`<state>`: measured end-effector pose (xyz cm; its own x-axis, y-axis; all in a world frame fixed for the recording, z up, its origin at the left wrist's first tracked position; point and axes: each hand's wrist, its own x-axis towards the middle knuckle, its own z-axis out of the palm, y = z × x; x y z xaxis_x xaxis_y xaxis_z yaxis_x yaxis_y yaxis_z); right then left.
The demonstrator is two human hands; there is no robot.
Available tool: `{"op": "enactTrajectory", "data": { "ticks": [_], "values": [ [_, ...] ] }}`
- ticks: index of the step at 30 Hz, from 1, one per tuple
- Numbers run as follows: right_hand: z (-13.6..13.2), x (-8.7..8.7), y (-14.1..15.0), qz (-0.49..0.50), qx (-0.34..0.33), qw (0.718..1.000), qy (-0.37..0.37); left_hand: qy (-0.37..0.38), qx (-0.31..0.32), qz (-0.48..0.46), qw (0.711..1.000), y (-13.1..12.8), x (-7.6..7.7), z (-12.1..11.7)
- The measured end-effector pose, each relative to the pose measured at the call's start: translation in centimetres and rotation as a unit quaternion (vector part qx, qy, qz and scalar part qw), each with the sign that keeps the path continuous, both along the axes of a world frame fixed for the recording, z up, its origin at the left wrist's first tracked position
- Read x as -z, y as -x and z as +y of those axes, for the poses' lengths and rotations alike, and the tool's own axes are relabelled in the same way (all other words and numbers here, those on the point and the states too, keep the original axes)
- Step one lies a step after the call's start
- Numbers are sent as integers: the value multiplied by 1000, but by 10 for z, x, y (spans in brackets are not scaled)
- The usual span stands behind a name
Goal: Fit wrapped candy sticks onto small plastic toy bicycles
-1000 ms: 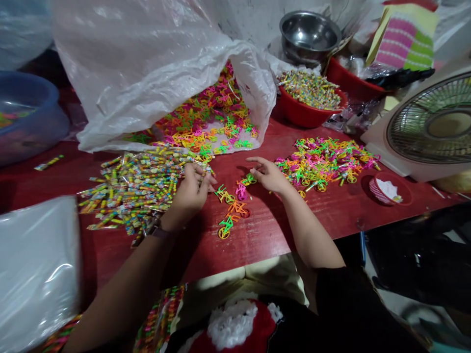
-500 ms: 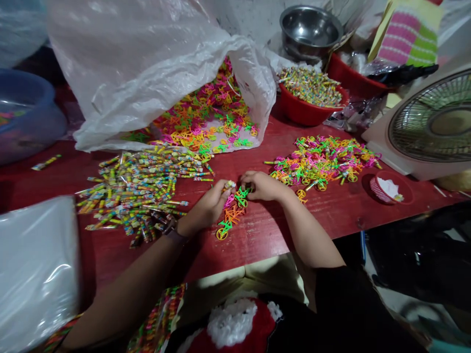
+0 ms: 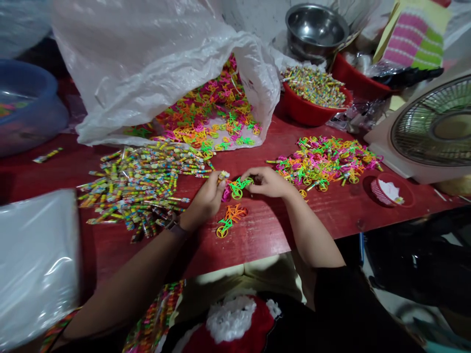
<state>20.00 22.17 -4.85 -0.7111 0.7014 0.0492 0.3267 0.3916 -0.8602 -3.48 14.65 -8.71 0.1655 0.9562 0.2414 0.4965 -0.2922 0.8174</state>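
My left hand (image 3: 205,197) is closed around what looks like a wrapped candy tube (image 3: 223,175), whose pale end sticks out above the thumb. In my right hand (image 3: 268,182), the fingertips pinch the right side of a green toy bicycle (image 3: 239,188). A magenta plastic piece shows between that bicycle and my left hand; whether the left fingers hold it too is unclear. On the table just below lie an orange toy bicycle (image 3: 235,213) and a green one with a yellow wheel (image 3: 223,228). Left of my left hand spreads a heap of wrapped candy tubes (image 3: 140,184).
A large white plastic bag (image 3: 147,73) of toy bicycles lies open behind. To the right are a pile of bicycles (image 3: 327,162), a red bowl of small wrapped pieces (image 3: 312,110), a small red basket (image 3: 384,190) and a fan (image 3: 437,117). A blue tub (image 3: 29,117) stands left.
The green bicycle has come up and away from the orange one, which stays on the table. My left hand has shifted slightly left and up, and the right fingers have opened out somewhat.
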Motion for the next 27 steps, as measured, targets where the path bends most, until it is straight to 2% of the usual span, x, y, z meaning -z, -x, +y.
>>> {"op": "enactTrajectory", "data": {
  "ticks": [4,9,13,15,19,21,24,27],
  "values": [
    [-4,2,7,74,1,996,45,-39,-47,-12,998,2,-6,1],
    [-4,3,8,123,-2,990,62,-73,-10,-9,997,3,-6,1],
    [-2,4,7,144,-14,988,52,-118,-28,13,992,3,-8,-1],
    [-2,5,8,143,-23,988,44,-96,-2,12,995,4,-10,-2],
    [-2,7,10,146,-36,988,31,11,48,0,999,5,-12,-6],
    [-2,7,10,141,-40,989,21,9,32,-2,999,3,-11,-7],
    [-3,5,10,132,-48,990,4,-38,2,9,999,-2,-9,-7],
    [-5,3,11,154,-15,988,-23,-66,-38,15,997,-4,-10,-8]
  ]
}}
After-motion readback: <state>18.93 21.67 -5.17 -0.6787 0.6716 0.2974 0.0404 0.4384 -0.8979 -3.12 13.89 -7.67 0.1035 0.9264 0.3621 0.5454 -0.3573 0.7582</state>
